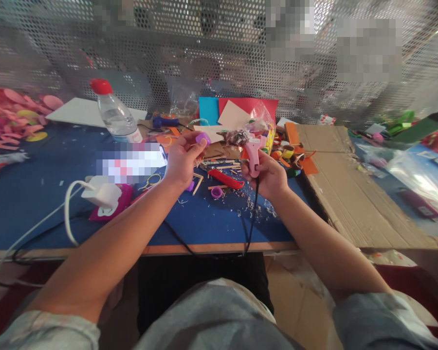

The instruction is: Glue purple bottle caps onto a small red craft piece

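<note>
Pinched in the fingertips of my left hand (184,160) is a small purple cap (203,138), raised above the table. My right hand (268,176) is wrapped round the handle of a pink glue gun (253,154), whose nozzle points left toward the cap without touching it. Greyish residue clings about the gun's front end, and its black cord (256,209) hangs down past the table edge. Below and between the hands lie a red utility knife (226,179) and another small purple cap (216,193). Thin wooden sticks (224,165) and pale shavings are scattered around them.
At left stand a water bottle (118,119) with a red lid, a lit phone (138,160) and a white charger (101,194) in a magenta power strip. Cardboard (350,184) covers the right side. Coloured paper (237,109) lies behind, before a perforated metal screen (190,53).
</note>
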Demonstrator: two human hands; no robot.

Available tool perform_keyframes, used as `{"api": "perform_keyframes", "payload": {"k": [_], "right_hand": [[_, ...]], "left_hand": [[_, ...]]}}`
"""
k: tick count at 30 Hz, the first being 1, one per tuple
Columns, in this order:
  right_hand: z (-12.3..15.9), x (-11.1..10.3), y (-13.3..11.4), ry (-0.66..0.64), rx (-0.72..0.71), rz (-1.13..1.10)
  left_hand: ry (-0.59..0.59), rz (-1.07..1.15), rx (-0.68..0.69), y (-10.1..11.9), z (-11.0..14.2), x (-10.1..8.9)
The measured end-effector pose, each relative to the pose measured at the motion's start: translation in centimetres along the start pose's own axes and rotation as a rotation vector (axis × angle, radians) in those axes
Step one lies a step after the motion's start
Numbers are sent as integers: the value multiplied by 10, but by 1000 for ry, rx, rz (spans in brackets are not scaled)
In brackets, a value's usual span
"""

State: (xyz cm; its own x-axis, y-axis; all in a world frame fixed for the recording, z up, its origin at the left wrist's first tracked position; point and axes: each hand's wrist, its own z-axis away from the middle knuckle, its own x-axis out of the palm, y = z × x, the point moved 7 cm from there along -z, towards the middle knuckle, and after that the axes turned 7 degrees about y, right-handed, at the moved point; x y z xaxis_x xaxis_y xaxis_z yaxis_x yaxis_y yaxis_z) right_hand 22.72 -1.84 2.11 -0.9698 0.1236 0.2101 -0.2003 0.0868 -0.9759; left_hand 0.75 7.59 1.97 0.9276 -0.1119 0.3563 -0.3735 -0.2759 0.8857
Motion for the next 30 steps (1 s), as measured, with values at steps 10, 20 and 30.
{"api": "perform_keyframes", "payload": {"k": [10,20,30], "right_hand": [[-4,1,2,-21,-20,-207],[-3,2,-11,-56,-76,-176],[3,13,-27,-78,1,-217]], "left_hand": [[-172,-246,66,7,19,20],[-792,-752,245,7,63,55],[-987,-952,306,1,76,62]]}}
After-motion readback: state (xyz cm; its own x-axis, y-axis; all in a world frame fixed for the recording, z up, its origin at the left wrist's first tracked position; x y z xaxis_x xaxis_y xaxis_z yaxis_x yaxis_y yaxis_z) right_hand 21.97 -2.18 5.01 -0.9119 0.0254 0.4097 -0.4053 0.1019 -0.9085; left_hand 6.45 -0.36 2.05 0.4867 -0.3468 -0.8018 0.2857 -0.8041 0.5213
